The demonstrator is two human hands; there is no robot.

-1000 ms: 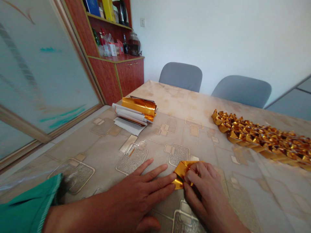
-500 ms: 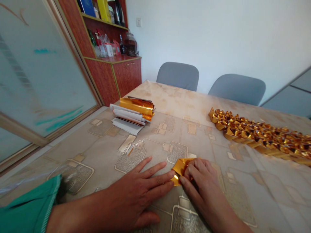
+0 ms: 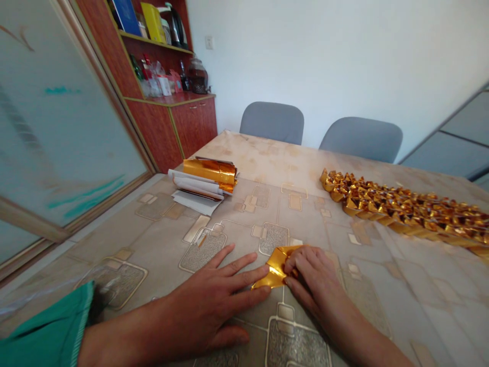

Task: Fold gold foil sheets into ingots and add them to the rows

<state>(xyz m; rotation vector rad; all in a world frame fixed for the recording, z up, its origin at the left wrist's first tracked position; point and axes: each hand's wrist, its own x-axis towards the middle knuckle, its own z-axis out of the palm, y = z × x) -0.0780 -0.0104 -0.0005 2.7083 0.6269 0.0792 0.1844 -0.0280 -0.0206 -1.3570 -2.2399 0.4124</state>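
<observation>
A piece of shiny gold foil paper point(image 3: 275, 270), partly folded, lies on the patterned tablecloth between my two hands. My left hand point(image 3: 217, 293) is spread flat, its fingertips resting on the paper's left edge. Curled over the right side of the paper is my right hand point(image 3: 315, 278), with fingers and thumb gripping it; part of the paper is hidden beneath those fingers. Off to the right sits a long row of folded gold paper pieces point(image 3: 405, 209), packed closely together. A loosely curled stack of gold and white paper sheets point(image 3: 208, 176) lies farther back on the left.
Two grey chairs point(image 3: 272, 122) stand behind the table's far edge, against a white wall. A reddish wooden cabinet point(image 3: 194, 125) with bottles and a glass jar point(image 3: 198, 76) is at the back left, beside a frosted sliding door point(image 3: 69, 117).
The gold paper's near left flap shows more widely and lies flatter, reaching farther under my left fingertips. My right hand stays closed on the paper. The view has shifted slightly.
</observation>
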